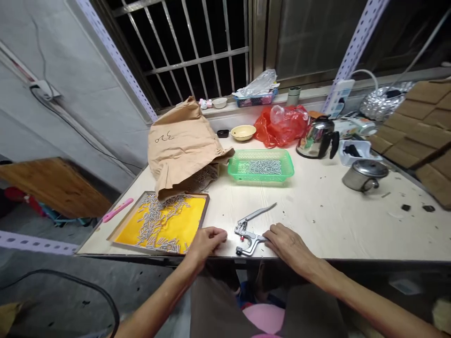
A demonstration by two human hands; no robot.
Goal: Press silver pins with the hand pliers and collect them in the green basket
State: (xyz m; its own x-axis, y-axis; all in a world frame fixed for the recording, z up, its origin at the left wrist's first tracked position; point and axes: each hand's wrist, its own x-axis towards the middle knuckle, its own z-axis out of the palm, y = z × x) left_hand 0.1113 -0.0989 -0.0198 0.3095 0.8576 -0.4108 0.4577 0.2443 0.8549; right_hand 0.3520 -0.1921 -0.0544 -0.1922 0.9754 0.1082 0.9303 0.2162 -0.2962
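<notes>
Silver hand pliers (pixel 251 234) with a spring and a C-shaped jaw lie on the pale table, their handles spread apart. My right hand (pixel 287 244) has its fingers wrapped over the end of the lower handle. To the left of the pliers, my left hand (pixel 208 241) is closed, thumb and fingertips pressed together; whatever they hold, if anything, is too small to make out. Beside it is a shallow tray (pixel 205 211) with a yellow lining and many small metal pieces (pixel 152 220). A green basket (pixel 260 177) behind the pliers holds more metal pieces.
A large brown paper bag (pixel 183 150) leans over the tray's back edge. A pink tool (pixel 118 210) lies at the left. Farther back are a cream bowl (pixel 243 133), a red plastic bag (pixel 280 126) and a kettle (pixel 316 138). A lidded metal cup (pixel 364 176) stands at the right.
</notes>
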